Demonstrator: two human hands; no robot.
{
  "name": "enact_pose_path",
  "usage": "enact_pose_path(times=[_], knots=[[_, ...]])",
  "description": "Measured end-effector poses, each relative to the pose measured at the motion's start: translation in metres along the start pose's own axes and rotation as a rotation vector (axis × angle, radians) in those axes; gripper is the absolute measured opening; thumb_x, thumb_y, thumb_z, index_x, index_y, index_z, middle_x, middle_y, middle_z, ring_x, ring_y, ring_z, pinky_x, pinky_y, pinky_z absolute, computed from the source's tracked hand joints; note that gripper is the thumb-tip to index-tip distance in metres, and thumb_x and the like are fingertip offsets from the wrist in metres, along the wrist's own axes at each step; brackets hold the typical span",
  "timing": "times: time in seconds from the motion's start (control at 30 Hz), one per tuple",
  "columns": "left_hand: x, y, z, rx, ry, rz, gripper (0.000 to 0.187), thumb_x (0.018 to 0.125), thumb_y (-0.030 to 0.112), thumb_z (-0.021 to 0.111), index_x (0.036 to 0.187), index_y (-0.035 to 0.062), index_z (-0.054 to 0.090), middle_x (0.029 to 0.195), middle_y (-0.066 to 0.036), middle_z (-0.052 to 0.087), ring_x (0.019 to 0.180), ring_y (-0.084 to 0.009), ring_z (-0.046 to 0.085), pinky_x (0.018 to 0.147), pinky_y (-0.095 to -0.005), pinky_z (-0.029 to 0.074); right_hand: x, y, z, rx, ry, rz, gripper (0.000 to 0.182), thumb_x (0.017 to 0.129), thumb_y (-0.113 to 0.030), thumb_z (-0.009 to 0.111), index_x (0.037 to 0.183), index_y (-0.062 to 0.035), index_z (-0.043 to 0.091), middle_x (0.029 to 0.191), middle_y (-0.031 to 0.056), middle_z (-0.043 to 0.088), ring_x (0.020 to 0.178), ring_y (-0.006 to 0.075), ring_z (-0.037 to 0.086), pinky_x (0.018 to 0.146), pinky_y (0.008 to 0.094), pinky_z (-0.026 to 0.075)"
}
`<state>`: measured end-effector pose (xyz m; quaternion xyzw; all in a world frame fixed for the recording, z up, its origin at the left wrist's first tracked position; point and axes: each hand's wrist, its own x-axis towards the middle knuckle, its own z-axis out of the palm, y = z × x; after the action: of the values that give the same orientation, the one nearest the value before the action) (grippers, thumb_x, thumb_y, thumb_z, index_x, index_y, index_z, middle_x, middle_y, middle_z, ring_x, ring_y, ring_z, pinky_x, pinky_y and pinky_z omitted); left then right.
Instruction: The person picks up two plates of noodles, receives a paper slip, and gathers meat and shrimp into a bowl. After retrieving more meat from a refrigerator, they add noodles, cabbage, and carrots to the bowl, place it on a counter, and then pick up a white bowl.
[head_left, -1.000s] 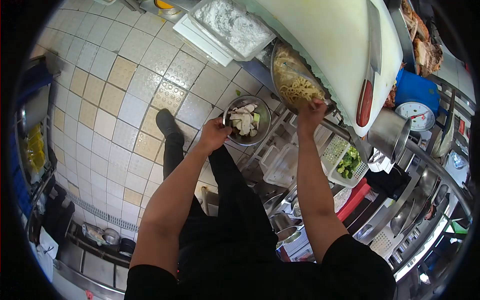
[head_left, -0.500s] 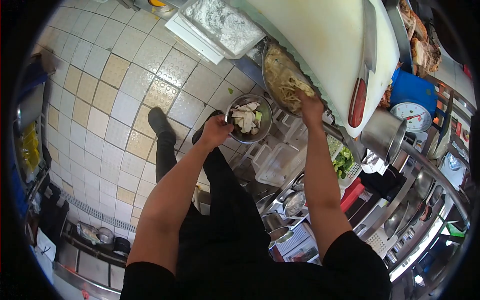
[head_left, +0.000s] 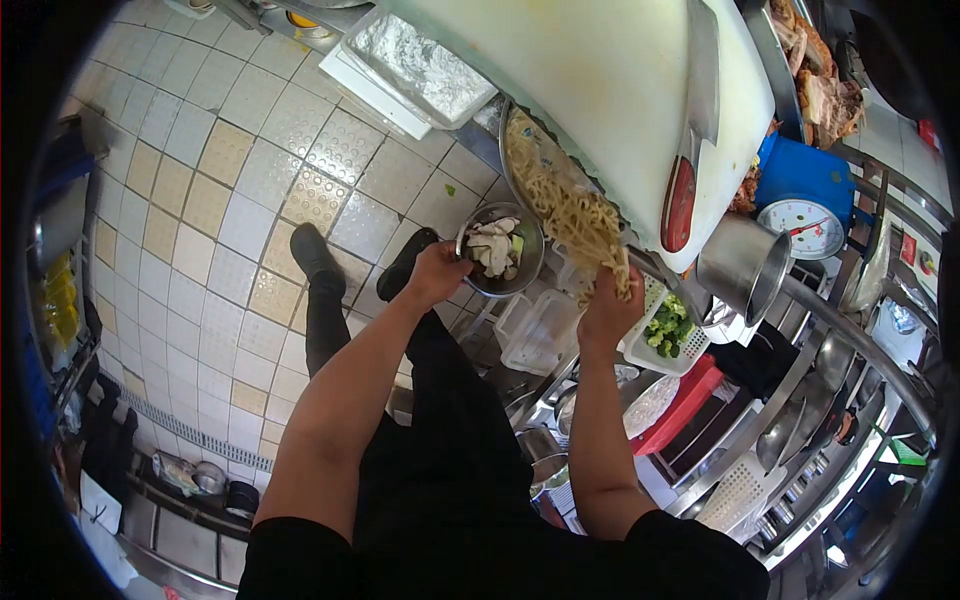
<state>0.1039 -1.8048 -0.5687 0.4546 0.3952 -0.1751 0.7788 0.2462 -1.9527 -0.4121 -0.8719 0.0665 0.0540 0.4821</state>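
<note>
My left hand (head_left: 437,272) grips the rim of a small metal bowl (head_left: 535,262), which holds pale sliced pieces (head_left: 490,245) and a bit of green vegetable. Closed around a clump of noodles (head_left: 590,225), my right hand (head_left: 608,312) is beyond the near edge of a large metal basin (head_left: 507,165). The clump trails back into the noodles lying in that basin. A clear plastic bag seems to lie among them. The bowl is to the left of my right hand, apart from it.
A cleaver (head_left: 685,170) lies on the white cutting board (head_left: 560,70) above the basin. Nearby are a tub of white powder (head_left: 430,65), a dial scale (head_left: 800,225), a metal pot (head_left: 740,265), a basket of broccoli (head_left: 668,328) and a tray of cooked meat (head_left: 820,90).
My right hand has pulled a clump of noodles out of the basin toward my body. My left hand still holds the bowl in nearly the same place. The view has shifted slightly.
</note>
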Motion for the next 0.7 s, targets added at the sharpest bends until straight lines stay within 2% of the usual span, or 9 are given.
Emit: enact_pose_path(times=[0.07, 0.17, 0.27, 0.33, 0.4, 0.43, 0.5, 0.63, 0.7], knots=[[0.000, -0.002, 0.004, 0.016, 0.004, 0.007, 0.014, 0.083, 0.006, 0.060, 0.096, 0.0021, 0.064, 0.084, -0.003, 0.063, 0.073, -0.0106, 0.060, 0.064, -0.0257, 0.054, -0.010, -0.002, -0.002, 0.032, 0.091, -0.147, 0.023, 0.080, -0.005, 0.066, 0.100, 0.0027, 0.060, 0.083, 0.0036, 0.062, 0.074, 0.0105, 0.057, 0.066, 0.0248, 0.047], [0.003, -0.005, 0.007, 0.060, 0.020, 0.005, 0.012, 0.083, 0.006, 0.060, 0.094, 0.0014, 0.063, 0.081, -0.003, 0.062, 0.071, -0.0104, 0.060, 0.064, -0.0259, 0.054, -0.012, -0.012, -0.004, -0.019, 0.087, -0.165, 0.020, 0.082, -0.004, 0.063, 0.101, 0.0010, 0.059, 0.094, 0.0050, 0.061, 0.078, 0.0105, 0.057, 0.068, 0.0239, 0.047], [-0.004, -0.004, 0.013, 0.046, 0.052, 0.025, 0.012, 0.081, 0.008, 0.062, 0.088, -0.0016, 0.063, 0.074, -0.006, 0.062, 0.066, -0.0114, 0.061, 0.060, -0.0279, 0.054, 0.018, -0.008, 0.004, -0.086, 0.067, -0.043, 0.024, 0.082, -0.006, 0.063, 0.105, 0.0003, 0.059, 0.097, 0.0075, 0.062, 0.083, 0.0110, 0.058, 0.072, 0.0251, 0.047], [-0.003, 0.002, 0.011, 0.002, 0.092, 0.063, 0.016, 0.078, 0.011, 0.064, 0.084, -0.0041, 0.063, 0.070, -0.008, 0.063, 0.063, -0.0124, 0.063, 0.057, -0.0298, 0.054, 0.052, 0.025, 0.016, -0.008, 0.067, -0.149, 0.027, 0.081, -0.008, 0.064, 0.107, -0.0002, 0.059, 0.098, 0.0083, 0.063, 0.084, 0.0115, 0.058, 0.074, 0.0268, 0.047], [-0.004, -0.002, 0.008, 0.049, 0.039, 0.041, 0.010, 0.083, 0.005, 0.059, 0.092, 0.0014, 0.063, 0.075, -0.002, 0.060, 0.066, -0.0105, 0.058, 0.063, -0.0262, 0.055, 0.077, 0.053, 0.032, 0.061, 0.066, -0.240, 0.030, 0.080, -0.009, 0.065, 0.109, -0.0007, 0.059, 0.100, 0.0091, 0.063, 0.086, 0.0120, 0.059, 0.076, 0.0285, 0.047], [-0.006, -0.007, 0.009, 0.053, 0.034, 0.031, 0.010, 0.083, 0.005, 0.059, 0.092, 0.0014, 0.063, 0.075, -0.002, 0.060, 0.066, -0.0105, 0.058, 0.063, -0.0262, 0.055, 0.086, 0.062, 0.039, -0.240, 0.060, -0.351, 0.030, 0.082, -0.013, 0.062, 0.109, 0.0004, 0.059, 0.102, 0.0100, 0.064, 0.086, 0.0157, 0.060, 0.078, 0.0312, 0.047], [0.002, -0.010, 0.007, -0.076, 0.090, 0.047, 0.016, 0.079, 0.011, 0.064, 0.086, -0.0037, 0.064, 0.071, -0.008, 0.064, 0.063, -0.0121, 0.062, 0.058, -0.0286, 0.055, 0.098, 0.066, 0.049, -0.530, 0.046, -0.470, 0.031, 0.084, -0.017, 0.060, 0.109, 0.0015, 0.059, 0.105, 0.0110, 0.065, 0.087, 0.0194, 0.062, 0.080, 0.0339, 0.048], [0.001, -0.019, 0.005, -0.095, 0.095, 0.041, 0.015, 0.079, 0.010, 0.064, 0.086, -0.0034, 0.064, 0.073, -0.007, 0.063, 0.063, -0.0121, 0.062, 0.059, -0.0274, 0.055, 0.105, 0.054, 0.033, -1.134, -0.340, -0.316, 0.032, 0.093, -0.024, 0.045, 0.117, -0.0052, 0.057, 0.114, 0.0163, 0.063, 0.104, 0.0327, 0.058, 0.090, 0.0404, 0.045], [0.000, -0.008, 0.002, -0.154, 0.113, 0.066, 0.014, 0.079, 0.010, 0.064, 0.086, -0.0026, 0.065, 0.074, -0.007, 0.063, 0.065, -0.0120, 0.062, 0.058, -0.0283, 0.054, 0.124, 0.056, 0.037, -1.272, -0.435, -0.310, 0.034, 0.095, -0.026, 0.041, 0.119, -0.0069, 0.056, 0.116, 0.0176, 0.062, 0.108, 0.0361, 0.057, 0.092, 0.0420, 0.044]])
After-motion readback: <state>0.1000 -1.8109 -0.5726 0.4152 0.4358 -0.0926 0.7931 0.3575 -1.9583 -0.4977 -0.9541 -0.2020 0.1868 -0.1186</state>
